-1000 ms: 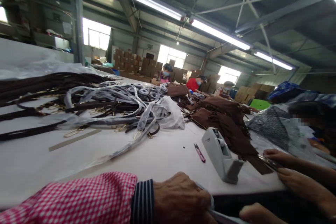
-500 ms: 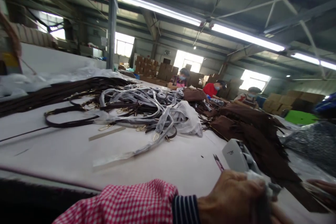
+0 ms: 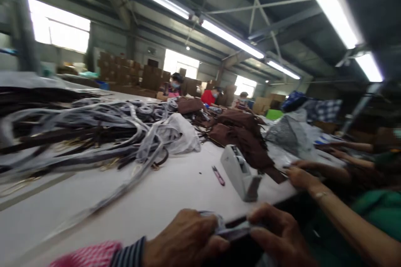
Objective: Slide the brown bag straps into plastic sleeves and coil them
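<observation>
At the near edge of the table, my left hand (image 3: 186,238) is closed on a plastic-wrapped strap (image 3: 233,230), which looks rolled or folded. My right hand (image 3: 278,233) pinches the other side of it between thumb and fingers. Part of the strap is hidden by the hands. A grey-white tape dispenser (image 3: 241,175) stands just beyond them. To its left lie small thread snips (image 3: 218,176) with pinkish handles. A tangle of plastic-sleeved dark straps (image 3: 125,129) with gold clasps covers the left of the table.
Brown fabric pieces (image 3: 238,133) are heaped behind the dispenser. A co-worker's hand (image 3: 302,177) and forearm reach in from the right. Clear plastic (image 3: 288,129) is piled beyond. Other people sit across the table, before stacked cartons (image 3: 115,69).
The view has swung right, bringing the co-worker's arms into sight. My right hand, mostly hidden before, now shows clearly on the wrapped strap opposite my left.
</observation>
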`<state>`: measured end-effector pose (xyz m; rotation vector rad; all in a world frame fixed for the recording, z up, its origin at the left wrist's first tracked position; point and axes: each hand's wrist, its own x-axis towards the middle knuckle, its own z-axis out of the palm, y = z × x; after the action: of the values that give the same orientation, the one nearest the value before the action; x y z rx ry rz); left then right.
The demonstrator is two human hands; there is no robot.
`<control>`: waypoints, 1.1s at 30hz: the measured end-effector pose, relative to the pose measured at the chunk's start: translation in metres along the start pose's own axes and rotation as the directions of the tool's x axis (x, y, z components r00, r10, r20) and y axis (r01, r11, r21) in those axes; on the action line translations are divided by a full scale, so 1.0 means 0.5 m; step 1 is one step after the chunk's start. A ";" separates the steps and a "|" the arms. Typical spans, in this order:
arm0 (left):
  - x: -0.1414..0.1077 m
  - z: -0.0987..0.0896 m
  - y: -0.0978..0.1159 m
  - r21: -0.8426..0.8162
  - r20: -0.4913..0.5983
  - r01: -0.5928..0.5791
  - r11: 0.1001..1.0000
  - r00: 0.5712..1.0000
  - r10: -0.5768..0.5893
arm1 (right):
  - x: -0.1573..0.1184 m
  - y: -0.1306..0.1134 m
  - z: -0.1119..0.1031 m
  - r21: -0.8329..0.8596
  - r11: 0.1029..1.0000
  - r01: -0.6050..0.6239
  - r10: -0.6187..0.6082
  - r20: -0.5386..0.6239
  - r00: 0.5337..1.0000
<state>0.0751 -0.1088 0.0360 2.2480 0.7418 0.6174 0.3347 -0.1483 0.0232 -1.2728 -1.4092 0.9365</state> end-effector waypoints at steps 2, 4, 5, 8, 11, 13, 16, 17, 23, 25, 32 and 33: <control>-0.011 0.004 0.012 -0.366 0.116 0.102 0.925 0.991 -0.063 | 0.016 -0.021 0.017 0.018 0.998 0.061 -0.062 0.058 0.996; -0.010 0.019 0.018 -0.656 0.192 0.195 0.729 0.977 -0.088 | 0.032 -0.018 0.050 0.081 0.990 0.120 -0.127 0.092 0.988; -0.006 0.027 0.021 -0.750 0.203 0.219 0.624 0.974 -0.098 | 0.035 -0.009 0.073 0.137 0.986 0.100 -0.113 0.093 0.989; 0.021 0.029 0.033 -0.896 0.172 0.227 0.382 0.970 -0.172 | 0.025 0.032 0.149 0.408 0.913 -0.006 -0.021 0.062 0.998; 0.057 -0.010 0.058 -0.951 0.083 0.167 0.261 0.949 -0.305 | 0.010 0.065 0.209 0.499 0.864 0.071 -0.013 -0.120 0.993; 0.080 -0.044 0.080 -0.965 0.020 0.107 0.237 0.939 -0.343 | 0.011 0.075 0.232 0.437 0.888 0.141 -0.054 -0.206 0.977; 0.109 -0.077 0.099 -0.960 -0.055 0.042 0.278 0.941 -0.333 | 0.019 0.081 0.248 0.473 0.873 0.118 -0.058 -0.139 0.989; 0.116 -0.080 0.098 -0.946 -0.104 0.006 0.324 0.941 -0.321 | 0.020 0.082 0.250 0.520 0.851 0.076 -0.049 -0.065 0.997; 0.127 -0.039 0.010 -0.466 -0.317 -0.061 0.883 0.943 -0.102 | 0.012 0.063 0.203 0.608 0.753 -0.250 0.065 0.309 0.949; 0.112 -0.022 -0.027 -0.241 -0.315 -0.126 0.962 0.948 0.046 | 0.016 0.040 0.164 0.559 0.750 -0.354 0.146 0.381 0.913; 0.041 -0.044 -0.075 0.185 -0.177 -0.065 0.981 0.979 0.098 | 0.058 -0.047 0.034 0.285 0.917 -0.280 0.151 0.404 0.902; 0.033 -0.051 -0.071 0.190 -0.162 -0.024 0.981 0.985 0.055 | 0.064 -0.052 0.025 0.242 0.942 -0.233 0.128 0.382 0.915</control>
<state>0.0597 -0.0647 0.0307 2.4094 0.8712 0.7923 0.3176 -0.1197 0.0506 -1.0611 -1.3808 1.5081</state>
